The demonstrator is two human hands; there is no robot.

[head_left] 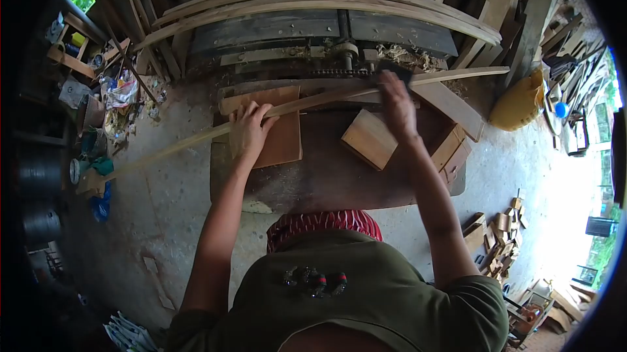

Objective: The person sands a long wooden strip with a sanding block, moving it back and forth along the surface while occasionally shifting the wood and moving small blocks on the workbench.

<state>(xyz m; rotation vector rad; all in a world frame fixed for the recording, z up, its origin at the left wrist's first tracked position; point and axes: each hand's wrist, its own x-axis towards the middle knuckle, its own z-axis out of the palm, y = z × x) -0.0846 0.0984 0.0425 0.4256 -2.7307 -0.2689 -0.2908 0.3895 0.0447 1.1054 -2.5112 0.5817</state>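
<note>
Head view: far left of the left hand, the strip (pixel 196 138) has its left end near a blue bag (pixel 100 203) and well out past the bench (pixel 320 179). It slants up to the right, passing under both hands. The left hand (pixel 252 131) is partly closed, its fingers bent over the strip and holding it. Beneath that hand lies a board (pixel 282 142), flat on the bench.

Beyond both hands, long planks (pixel 313 7) lie across a machine (pixel 268 33), with shavings (pixel 408 57) on it just beyond the right hand. Between the hands, nearer the right one, a block (pixel 369 140) sits askew on the bench.

The right hand (pixel 398 107) has its fingers nearly straight, at a dark pad (pixel 396 73) over the strip (both are blurred, so how firmly it grips the pad cannot be told). Right of this hand, the strip's other end reaches out above a slanting panel (pixel 450 109), with small pieces (pixel 449 149) at the bench's edge. Farther right are a yellow sack (pixel 516 105) and, nearer the person, offcuts (pixel 501 242) piled on the floor (pixel 392 224).
</note>
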